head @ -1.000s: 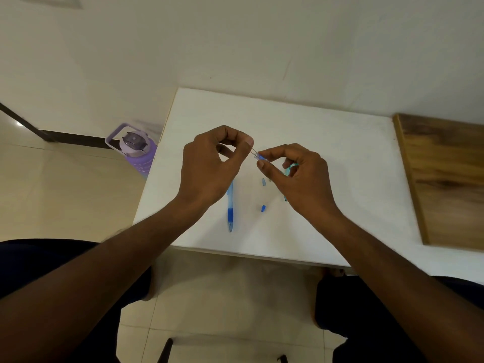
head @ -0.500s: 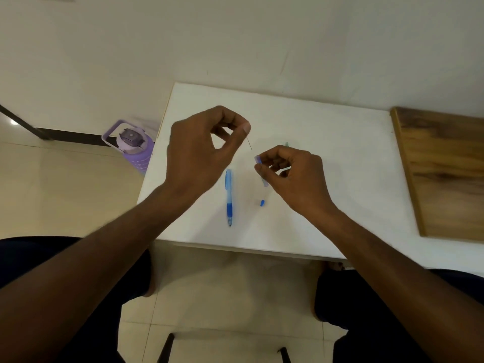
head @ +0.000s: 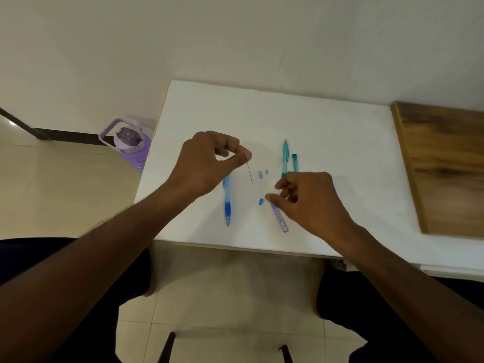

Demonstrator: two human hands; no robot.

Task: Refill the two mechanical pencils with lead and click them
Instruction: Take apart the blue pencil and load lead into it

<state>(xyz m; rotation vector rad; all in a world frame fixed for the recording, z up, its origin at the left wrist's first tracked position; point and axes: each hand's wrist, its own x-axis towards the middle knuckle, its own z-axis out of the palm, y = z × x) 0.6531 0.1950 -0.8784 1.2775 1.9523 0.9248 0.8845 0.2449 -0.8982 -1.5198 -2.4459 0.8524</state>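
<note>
Nearest the viewer, at the lower middle of the frame, the lead tube (head: 280,218) is lying on the white table (head: 340,153), with the right hand (head: 311,203) resting over its upper end; its fingertips (head: 268,197) are curling loosely, touching or just leaving the tube, and seem to be pinching nothing. A small blue cap (head: 260,201) is sitting just beside those fingertips. To the left, the blue pencil (head: 227,203) is lying lengthwise with its tip toward the viewer, its upper end hidden beneath the left hand (head: 207,163).

That left hand is pinching a single lead (head: 249,172) between thumb and forefinger, closed tight on the top end, so the thin dark stick is hanging down above the table, clear of everything. The lead is looking featherlight, stiff and very brittle; I judge it is best held close to one end with light pressure and kept in line with the pencil's opening, since any sideways bend is likely to snap it.

Farther up, two tiny pieces (head: 263,174), probably an eraser and a cap, are lying near the centre. Beyond them, at centre right, the teal pencil (head: 284,158) is lying pointing away, with a teal cap (head: 295,162) just beside it. Both pencils are smooth and light, easiest grasped around the barrel.
</note>
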